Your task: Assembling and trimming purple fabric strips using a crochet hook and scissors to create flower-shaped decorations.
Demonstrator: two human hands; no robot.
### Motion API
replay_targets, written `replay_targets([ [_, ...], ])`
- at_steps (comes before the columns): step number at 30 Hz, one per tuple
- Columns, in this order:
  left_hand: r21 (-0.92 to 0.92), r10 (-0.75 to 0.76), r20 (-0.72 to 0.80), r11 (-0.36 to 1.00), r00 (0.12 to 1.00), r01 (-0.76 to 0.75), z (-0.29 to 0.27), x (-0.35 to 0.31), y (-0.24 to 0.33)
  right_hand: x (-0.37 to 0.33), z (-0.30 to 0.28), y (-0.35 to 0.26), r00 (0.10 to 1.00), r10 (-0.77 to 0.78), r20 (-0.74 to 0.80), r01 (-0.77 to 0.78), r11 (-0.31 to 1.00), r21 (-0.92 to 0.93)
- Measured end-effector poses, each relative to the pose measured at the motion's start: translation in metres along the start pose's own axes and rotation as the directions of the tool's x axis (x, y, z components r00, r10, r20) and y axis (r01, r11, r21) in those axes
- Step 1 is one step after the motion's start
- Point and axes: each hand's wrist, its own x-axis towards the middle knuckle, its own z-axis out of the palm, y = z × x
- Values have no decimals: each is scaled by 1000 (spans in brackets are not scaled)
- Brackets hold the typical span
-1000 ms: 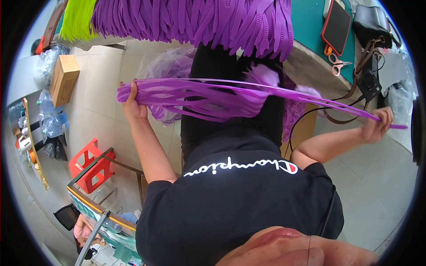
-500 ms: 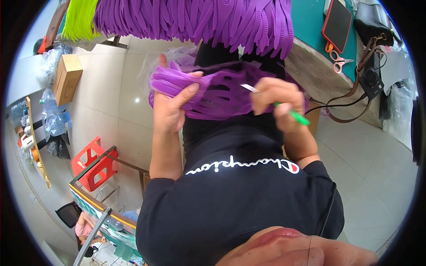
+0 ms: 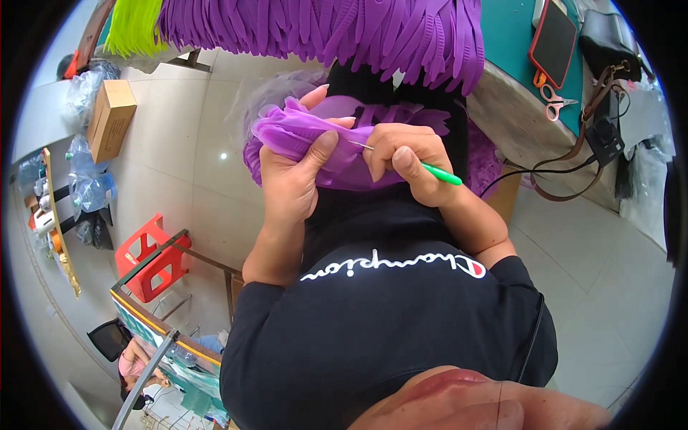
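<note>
My left hand [image 3: 297, 154] pinches a folded bundle of soft purple strips [image 3: 283, 136], thumb on the near side and fingers behind. Thin, see-through purple webbing seems to join the strips. In my right hand [image 3: 412, 161] is a slim knife [image 3: 442, 174] with a green handle, its thin metal tip pointing left at the bundle beside my left thumb. I cannot tell whether the tip touches the strips. More purple sheet hangs over my lap beneath both hands. Past my knees, a thick row of similar purple strips [image 3: 322, 29] droops over the table edge.
Yellow-green strips [image 3: 132, 29] hang left of the purple row. On the green table [image 3: 498, 36] at right lie a red-cased phone [image 3: 553, 44], scissors [image 3: 555, 102] and a black bag [image 3: 609, 44]. At left stand a cardboard box [image 3: 111, 120] and red stool [image 3: 152, 258]. A person [image 3: 134, 362] sits lower left.
My right hand has moved left, bringing the knife tip to the bundle. The purple sheet that was stretched between my hands is now gathered and folded in my left hand.
</note>
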Motion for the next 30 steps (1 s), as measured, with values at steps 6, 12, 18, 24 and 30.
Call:
replay_targets([
  [6, 234, 139, 37, 961, 990, -144, -7, 0, -5, -2, 1, -4, 999, 22, 34, -16, 987, -162],
  [12, 39, -4, -57, 999, 998, 6, 6, 2, 0, 6, -14, -6, 948, -275, -158, 98, 729, -677],
  [18, 85, -479, 617, 829, 624, 552, -30, 3, 6, 21, -79, -6, 691, -560, -456, 156, 732, -663],
  [24, -101, -256, 326, 948, 910, 303, -9, 0, -3, 8, -109, -22, 943, 330, -30, -236, 733, 638],
  [30, -87, -124, -81, 989, 989, 117, 16, 4, -14, -4, -19, -21, 948, -308, 78, 302, 797, -523],
])
